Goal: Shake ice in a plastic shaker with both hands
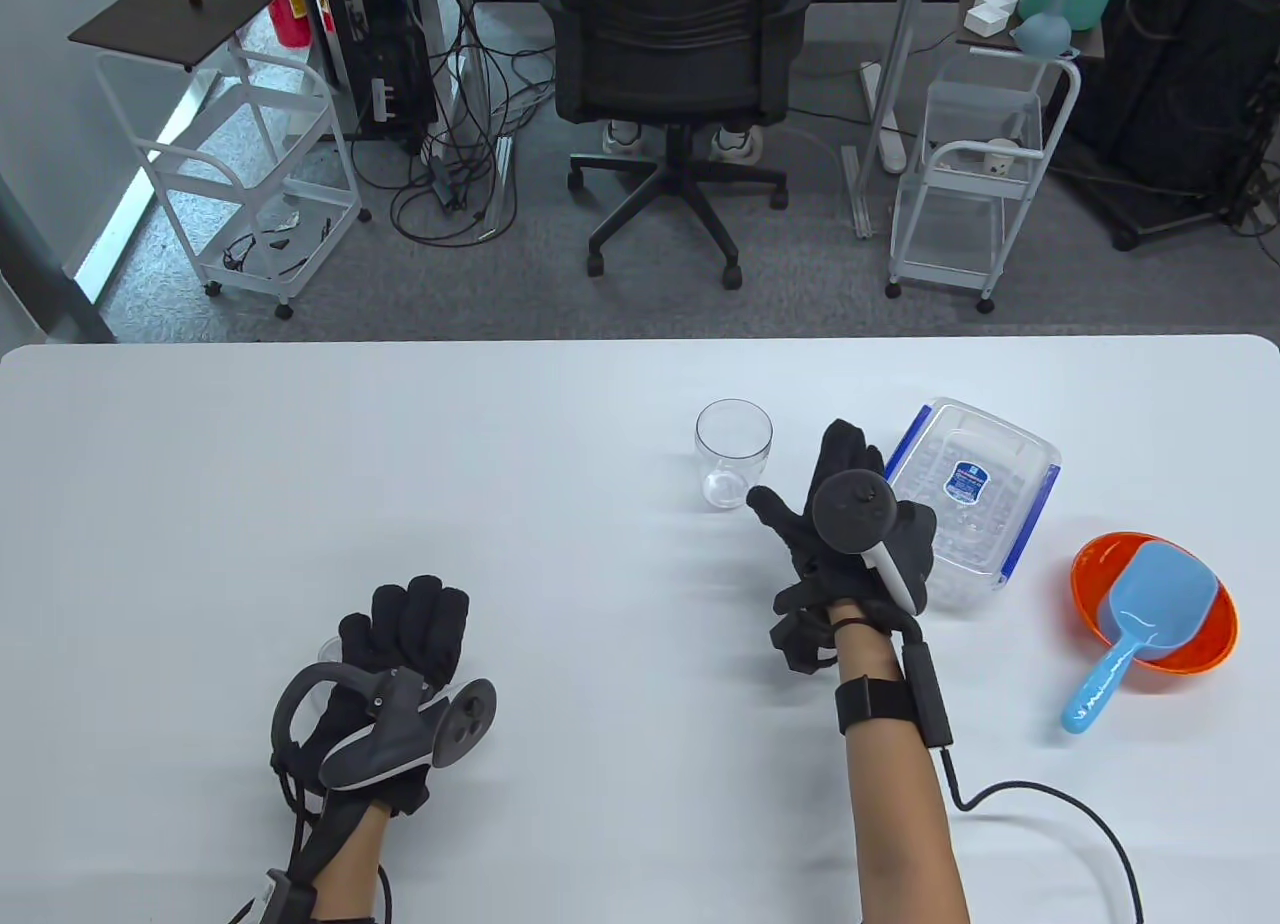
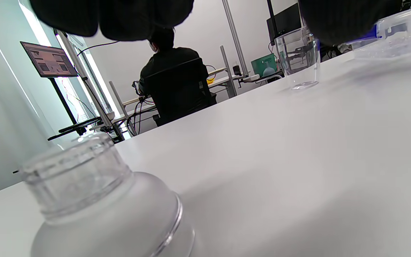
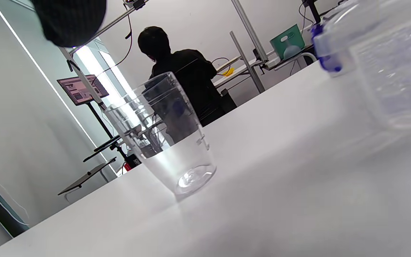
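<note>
Table view is showing the right hand (image 1: 850, 534) hovering slack, gripping nothing, between shaker cup (image 1: 733, 452) and ice box (image 1: 975, 499); a careless reach is risking toppling the cup, while the left hand (image 1: 395, 654) is hanging relaxed over the frosted shaker lid (image 2: 102, 203).

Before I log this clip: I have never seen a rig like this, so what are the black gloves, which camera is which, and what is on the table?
No robot here: a person wears black sensor gloves, with a tracker strapped to the back of each hand. The big picture looks down at the white table; the other two come from cameras on the wrists, low and tilted.

The left hand hovers over the shaker lid, a clear domed piece standing on the table. The right hand is between the clear cup and a clear ice box with blue clips. Further right, an orange bowl holds a blue scoop. Neither hand plainly holds anything.
</note>
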Demonstrator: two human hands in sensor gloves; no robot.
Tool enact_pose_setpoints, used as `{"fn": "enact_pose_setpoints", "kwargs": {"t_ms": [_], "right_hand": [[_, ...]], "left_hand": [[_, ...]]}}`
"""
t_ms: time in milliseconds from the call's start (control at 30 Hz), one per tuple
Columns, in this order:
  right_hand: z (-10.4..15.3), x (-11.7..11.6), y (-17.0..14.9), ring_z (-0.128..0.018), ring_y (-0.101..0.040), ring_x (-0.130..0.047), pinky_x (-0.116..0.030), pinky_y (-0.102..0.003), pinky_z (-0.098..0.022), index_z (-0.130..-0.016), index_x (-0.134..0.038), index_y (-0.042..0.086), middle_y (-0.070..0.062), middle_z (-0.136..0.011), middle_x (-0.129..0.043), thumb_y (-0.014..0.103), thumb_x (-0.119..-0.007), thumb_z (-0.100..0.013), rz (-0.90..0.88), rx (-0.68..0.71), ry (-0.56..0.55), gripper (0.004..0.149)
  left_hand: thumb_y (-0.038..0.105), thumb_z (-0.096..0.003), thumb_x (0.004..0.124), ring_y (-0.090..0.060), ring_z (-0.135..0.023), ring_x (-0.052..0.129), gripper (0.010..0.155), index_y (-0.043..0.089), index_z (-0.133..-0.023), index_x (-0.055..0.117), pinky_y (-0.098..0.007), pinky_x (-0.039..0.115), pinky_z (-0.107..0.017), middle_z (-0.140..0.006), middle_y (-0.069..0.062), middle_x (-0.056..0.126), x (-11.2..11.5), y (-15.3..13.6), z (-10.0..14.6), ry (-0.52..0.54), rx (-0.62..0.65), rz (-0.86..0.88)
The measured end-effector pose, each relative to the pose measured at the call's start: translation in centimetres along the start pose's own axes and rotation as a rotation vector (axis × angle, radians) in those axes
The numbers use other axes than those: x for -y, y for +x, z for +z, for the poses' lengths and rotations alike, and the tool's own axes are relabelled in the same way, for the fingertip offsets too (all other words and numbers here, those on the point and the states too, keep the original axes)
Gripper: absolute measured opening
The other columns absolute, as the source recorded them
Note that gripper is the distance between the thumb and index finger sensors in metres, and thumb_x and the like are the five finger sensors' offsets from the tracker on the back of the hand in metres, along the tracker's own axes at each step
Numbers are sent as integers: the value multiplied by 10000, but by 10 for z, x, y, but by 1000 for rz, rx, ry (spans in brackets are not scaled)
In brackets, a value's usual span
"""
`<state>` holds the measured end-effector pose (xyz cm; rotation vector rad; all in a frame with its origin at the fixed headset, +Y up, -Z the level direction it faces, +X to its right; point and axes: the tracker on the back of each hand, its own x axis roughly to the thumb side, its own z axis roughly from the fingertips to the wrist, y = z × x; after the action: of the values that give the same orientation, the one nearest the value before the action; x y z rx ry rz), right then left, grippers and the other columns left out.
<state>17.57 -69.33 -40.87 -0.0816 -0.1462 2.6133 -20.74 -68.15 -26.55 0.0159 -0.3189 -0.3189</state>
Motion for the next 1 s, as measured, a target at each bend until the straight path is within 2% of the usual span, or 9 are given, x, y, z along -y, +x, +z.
{"fn": "enact_pose_setpoints", "kwargs": {"t_ms": [200,367,533,800,1000], "right_hand": [[10,15,-38,-1016,-583,-147,-204,-710,-676,-1096,-24,67,-260,-1171,-124,574,-665,-526,78,-123,-11,997],[20,32,-78,-1012,-594,-128,-187,-719,-667,-1108,-38,72,-267,-1173,-110,592,-638,-535,58,-275,-27,979],[32,40,-111,-1016,-590,-129,-191,-716,-673,-1114,-51,78,-263,-1175,-108,596,-632,-536,-7,-372,-29,970],[37,31,-127,-1020,-583,-139,-221,-701,-698,-1116,-57,93,-245,-1168,-66,585,-625,-543,-98,-398,-6,945],[32,26,-124,-1025,-556,-179,-289,-664,-726,-1132,-112,89,-239,-1150,-15,571,-575,-568,-36,-453,-21,875]], "left_hand": [[601,-548,633,-573,-1089,454,957,35,-1090,85,-706,509,-721,-1206,-295,255,-2,1,0,15,6,-8],[603,-548,631,-569,-1091,455,953,40,-1094,91,-705,509,-722,-1208,-291,259,1,3,-2,-5,20,-27],[602,-549,630,-570,-1091,454,950,40,-1094,93,-704,508,-723,-1208,-291,258,1,5,-3,-13,26,-25],[601,-548,631,-570,-1092,454,947,43,-1097,99,-705,508,-722,-1209,-290,262,2,8,-5,-20,40,-34],[600,-549,630,-570,-1092,452,947,42,-1096,96,-706,506,-722,-1209,-291,262,1,9,-5,-14,40,-34]]}}
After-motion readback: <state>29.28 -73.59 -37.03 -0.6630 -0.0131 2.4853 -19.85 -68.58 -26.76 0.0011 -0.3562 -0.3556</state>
